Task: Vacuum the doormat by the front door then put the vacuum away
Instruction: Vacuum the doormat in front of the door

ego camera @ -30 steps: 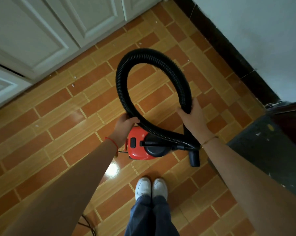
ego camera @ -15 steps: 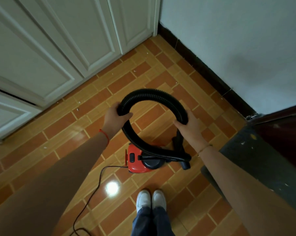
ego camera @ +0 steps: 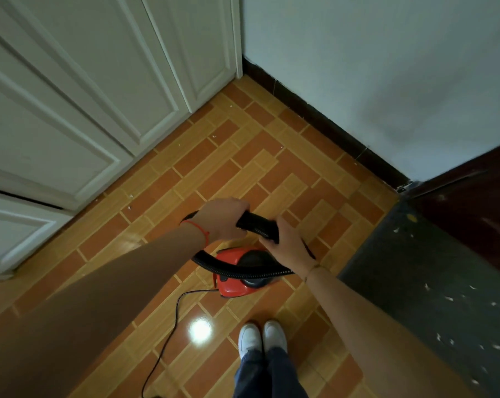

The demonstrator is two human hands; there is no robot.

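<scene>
A small red vacuum (ego camera: 231, 282) sits on the tiled floor just ahead of my white shoes. Its black ribbed hose (ego camera: 254, 224) loops up from the body. My left hand (ego camera: 223, 218) grips the hose from above, fingers curled round it. Close beside it, my right hand (ego camera: 283, 242) grips the hose's other end. A black power cord (ego camera: 168, 331) trails from the vacuum toward the bottom edge. The dark grey doormat (ego camera: 432, 282), speckled with white bits, lies at the right by the dark door (ego camera: 478, 196).
White panelled cabinet doors (ego camera: 85, 110) fill the upper left. A pale wall with a dark baseboard (ego camera: 329, 124) runs along the upper right. Orange-brown floor tiles (ego camera: 243, 156) stretch between the cabinets and the wall. My shoes (ego camera: 263, 337) stand near the bottom centre.
The wide hose loop has been folded down and looks flatter. My two hands have come close together on it. The view has tilted up, showing more cabinet and wall.
</scene>
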